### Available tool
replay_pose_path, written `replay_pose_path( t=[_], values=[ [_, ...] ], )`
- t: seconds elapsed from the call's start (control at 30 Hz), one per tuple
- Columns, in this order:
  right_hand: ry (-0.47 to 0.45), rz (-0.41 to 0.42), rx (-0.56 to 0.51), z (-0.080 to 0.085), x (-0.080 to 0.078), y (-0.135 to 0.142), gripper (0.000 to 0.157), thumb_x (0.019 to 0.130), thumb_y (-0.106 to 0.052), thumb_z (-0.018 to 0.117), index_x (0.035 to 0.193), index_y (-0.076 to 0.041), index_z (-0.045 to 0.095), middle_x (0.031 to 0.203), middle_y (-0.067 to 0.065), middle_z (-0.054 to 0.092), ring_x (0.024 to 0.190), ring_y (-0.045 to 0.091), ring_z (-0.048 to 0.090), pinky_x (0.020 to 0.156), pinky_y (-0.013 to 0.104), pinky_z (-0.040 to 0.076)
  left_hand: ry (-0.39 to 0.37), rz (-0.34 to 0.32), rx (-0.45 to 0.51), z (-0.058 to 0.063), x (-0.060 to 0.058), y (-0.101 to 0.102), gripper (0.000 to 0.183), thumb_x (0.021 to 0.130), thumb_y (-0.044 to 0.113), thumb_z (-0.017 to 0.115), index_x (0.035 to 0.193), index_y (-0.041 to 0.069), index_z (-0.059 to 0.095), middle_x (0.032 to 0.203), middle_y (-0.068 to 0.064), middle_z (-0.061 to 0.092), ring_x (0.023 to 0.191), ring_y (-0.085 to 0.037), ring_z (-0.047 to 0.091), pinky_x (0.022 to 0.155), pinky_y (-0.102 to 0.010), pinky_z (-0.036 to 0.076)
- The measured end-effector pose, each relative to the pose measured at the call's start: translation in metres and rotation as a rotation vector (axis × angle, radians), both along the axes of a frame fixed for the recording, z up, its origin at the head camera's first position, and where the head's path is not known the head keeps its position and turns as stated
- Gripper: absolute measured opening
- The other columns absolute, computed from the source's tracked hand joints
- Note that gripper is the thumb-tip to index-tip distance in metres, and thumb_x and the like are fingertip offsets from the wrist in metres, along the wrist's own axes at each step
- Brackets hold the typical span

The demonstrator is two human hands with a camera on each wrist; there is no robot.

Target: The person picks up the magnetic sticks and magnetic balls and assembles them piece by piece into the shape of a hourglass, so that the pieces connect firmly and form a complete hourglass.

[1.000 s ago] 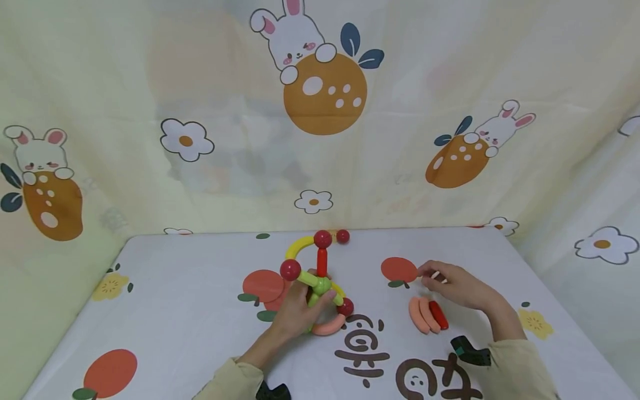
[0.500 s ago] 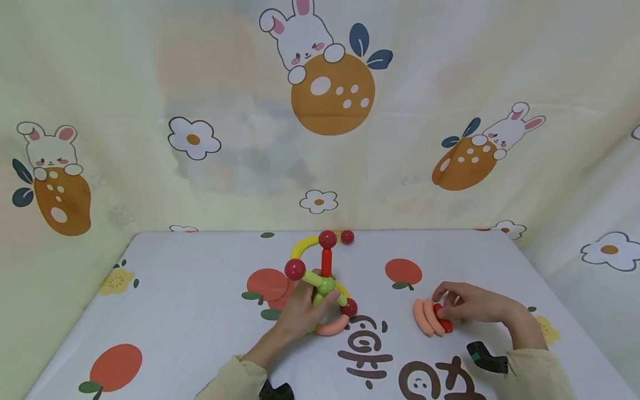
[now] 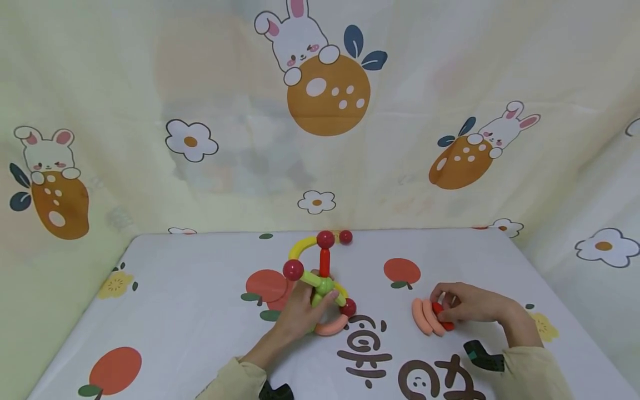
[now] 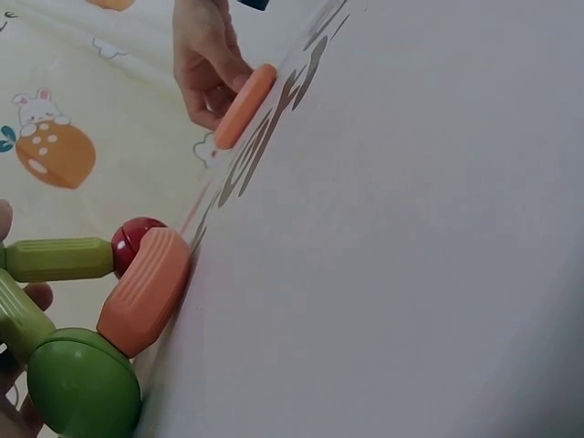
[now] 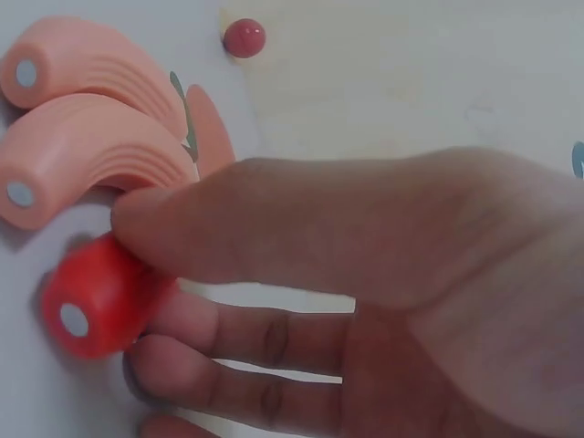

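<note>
My left hand [image 3: 295,316] grips a toy frame of magnetic rods and balls near its light green ball [image 3: 326,285]. An upright red rod [image 3: 325,263], yellow curved rods [image 3: 302,245] and dark red balls [image 3: 293,270] belong to this frame. Low on it, a peach curved rod [image 4: 146,292] meets a larger green ball [image 4: 84,383]. On the right, my right hand [image 3: 475,303] pinches a short red magnetic rod [image 5: 91,301] between thumb and fingers, at table level. Two loose peach curved rods [image 5: 91,151] lie side by side just left of it.
A white printed cloth [image 3: 190,311] covers the table. Near the back edge, a small dark red ball [image 3: 345,237] shows behind the frame. A patterned curtain [image 3: 240,166] hangs behind the table.
My right hand has come down from beside the printed fruit to the loose rods and now pinches the red one. The left hand keeps its grip on the frame, which stays put.
</note>
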State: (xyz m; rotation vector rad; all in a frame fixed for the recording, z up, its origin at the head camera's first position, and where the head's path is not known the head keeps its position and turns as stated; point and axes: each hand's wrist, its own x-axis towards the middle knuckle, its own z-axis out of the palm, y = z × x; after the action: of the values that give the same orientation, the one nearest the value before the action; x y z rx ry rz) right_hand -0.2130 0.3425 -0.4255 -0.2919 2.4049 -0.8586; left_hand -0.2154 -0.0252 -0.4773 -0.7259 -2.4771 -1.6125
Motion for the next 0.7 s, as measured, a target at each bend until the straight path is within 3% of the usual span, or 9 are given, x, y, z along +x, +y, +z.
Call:
replay_pose_path(
  t=[0.4, 0.57, 0.7],
  values=[
    [-0.019, -0.056, 0.013, 0.0006, 0.0001, 0.0010, 0.033, 0.085, -0.016, 0.067, 0.114, -0.009, 0.053, 0.087, 0.008, 0.053, 0.077, 0.020, 0.052, 0.064, 0.031, 0.043, 0.023, -0.011, -0.009, -0.0033, 0.0000, -0.0001, 0.036, 0.091, 0.040, 0.060, 0.117, 0.018, 0.049, 0.100, 0.006, 0.051, 0.090, -0.009, 0.050, 0.075, -0.023, 0.049],
    [0.005, -0.046, 0.034, 0.0007, -0.0012, 0.0023, 0.029, 0.085, -0.014, 0.066, 0.111, -0.009, 0.056, 0.090, 0.007, 0.054, 0.081, 0.021, 0.051, 0.066, 0.032, 0.044, 0.026, -0.018, -0.009, -0.0026, -0.0001, 0.0006, 0.040, 0.091, 0.040, 0.060, 0.120, 0.014, 0.048, 0.101, 0.007, 0.050, 0.090, -0.008, 0.049, 0.076, -0.023, 0.048],
    [0.044, -0.053, 0.059, 0.0015, -0.0013, 0.0037, 0.028, 0.083, -0.014, 0.067, 0.109, -0.009, 0.057, 0.093, 0.007, 0.054, 0.087, 0.022, 0.049, 0.068, 0.032, 0.046, 0.017, -0.020, -0.006, -0.0029, -0.0004, 0.0008, 0.039, 0.091, 0.041, 0.060, 0.119, 0.017, 0.048, 0.101, 0.009, 0.049, 0.091, -0.008, 0.049, 0.076, -0.022, 0.048]
  ],
)
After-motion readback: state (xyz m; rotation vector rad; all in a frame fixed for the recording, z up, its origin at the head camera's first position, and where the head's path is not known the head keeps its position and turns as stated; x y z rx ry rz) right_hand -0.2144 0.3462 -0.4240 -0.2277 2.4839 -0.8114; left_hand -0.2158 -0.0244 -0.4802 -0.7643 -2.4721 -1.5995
